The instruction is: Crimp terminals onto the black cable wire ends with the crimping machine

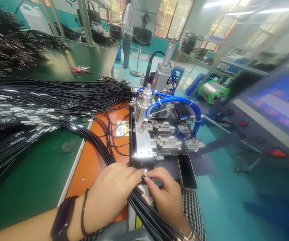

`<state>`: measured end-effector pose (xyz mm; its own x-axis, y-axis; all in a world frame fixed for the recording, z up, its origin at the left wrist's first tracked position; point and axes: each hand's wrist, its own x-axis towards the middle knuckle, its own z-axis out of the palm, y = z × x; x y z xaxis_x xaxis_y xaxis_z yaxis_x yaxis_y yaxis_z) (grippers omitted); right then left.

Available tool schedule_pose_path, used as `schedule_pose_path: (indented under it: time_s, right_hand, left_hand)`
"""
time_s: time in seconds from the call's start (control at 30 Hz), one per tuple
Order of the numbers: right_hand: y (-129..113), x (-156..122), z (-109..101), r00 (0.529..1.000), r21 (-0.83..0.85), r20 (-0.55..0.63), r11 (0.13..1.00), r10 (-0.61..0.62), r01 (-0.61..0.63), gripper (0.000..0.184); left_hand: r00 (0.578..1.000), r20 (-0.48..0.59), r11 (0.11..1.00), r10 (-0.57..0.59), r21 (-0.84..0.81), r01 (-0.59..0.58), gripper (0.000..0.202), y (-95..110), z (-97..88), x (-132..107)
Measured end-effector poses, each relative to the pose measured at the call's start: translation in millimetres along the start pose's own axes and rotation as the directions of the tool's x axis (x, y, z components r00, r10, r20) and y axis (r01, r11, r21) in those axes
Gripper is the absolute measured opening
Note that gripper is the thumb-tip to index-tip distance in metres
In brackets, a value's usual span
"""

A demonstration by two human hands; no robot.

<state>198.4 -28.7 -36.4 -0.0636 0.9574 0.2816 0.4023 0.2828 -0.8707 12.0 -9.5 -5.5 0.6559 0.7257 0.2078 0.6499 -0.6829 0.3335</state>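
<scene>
My left hand (111,194) grips a bundle of black cables (144,211) just in front of a metal bench machine (157,130). My right hand (166,197) pinches a small bright metal cable end (145,171) with its fingertips, and the left fingertips reach it from the other side. Thin coloured wires (147,199) fan out from a stripped cable end below my right hand. A large mass of black cables with silver sleeves (41,107) spreads from the left across an orange plate (94,170). The fingers hide the cable end's exact seating.
A smartphone (187,171) lies right of the machine, whose blue air hoses (174,99) loop above it. A green bench mat (31,174) lies at left. Further off are red-handled pliers (79,69), a wire spool (213,92), a standing co-worker (126,33) and a floor fan (140,33).
</scene>
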Motion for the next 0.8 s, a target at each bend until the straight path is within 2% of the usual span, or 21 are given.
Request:
schedule_pose_path:
  time_s: [0.13,0.27,0.33,0.47,0.53,0.6,0.67,0.8]
  right_hand:
    - [1.0,-0.2,2.8,0.997,-0.02,-0.054,0.998,0.05,-0.052,0.005]
    - [3.4,-2.1,4.0,0.993,0.057,-0.061,0.993,0.102,-0.099,0.012]
    - [2.9,-3.2,3.3,0.994,0.088,-0.054,0.992,0.091,-0.086,0.011]
    - [-2.2,-3.1,2.3,0.998,0.037,0.042,0.999,0.038,-0.04,0.008]
    - [-4.3,-2.1,3.0,0.993,0.018,0.068,0.995,0.101,-0.102,0.009]
    - [-5.2,-1.4,4.3,0.978,0.036,-0.01,0.978,0.208,-0.207,0.012]
    - [-5.4,-1.5,5.5,0.961,0.078,-0.093,0.964,0.259,-0.252,0.019]
    - [-8.1,-2.6,6.3,0.973,0.082,-0.094,0.976,0.209,-0.201,0.016]
  left_hand:
    - [0.994,0.048,0.995,-0.095,-0.037,0.097,0.019,2.8,-0.6,2.7]
    - [0.99,0.004,0.988,-0.139,-0.068,0.139,0.02,3.5,-0.3,6.0]
    - [0.988,-0.008,0.986,-0.154,-0.073,0.153,0.02,3.5,0.2,6.2]
    - [0.982,-0.022,0.981,-0.188,-0.054,0.187,0.019,3.7,0.8,5.1]
    - [0.981,-0.015,0.98,-0.194,-0.049,0.193,0.019,3.9,1.0,5.0]
    - [0.981,-0.015,0.98,-0.194,-0.056,0.193,0.019,4.0,1.4,5.4]
    - [0.981,-0.017,0.979,-0.192,-0.071,0.191,0.019,3.7,1.9,5.7]
    - [0.976,-0.009,0.972,-0.216,-0.094,0.214,0.018,2.6,3.0,4.9]
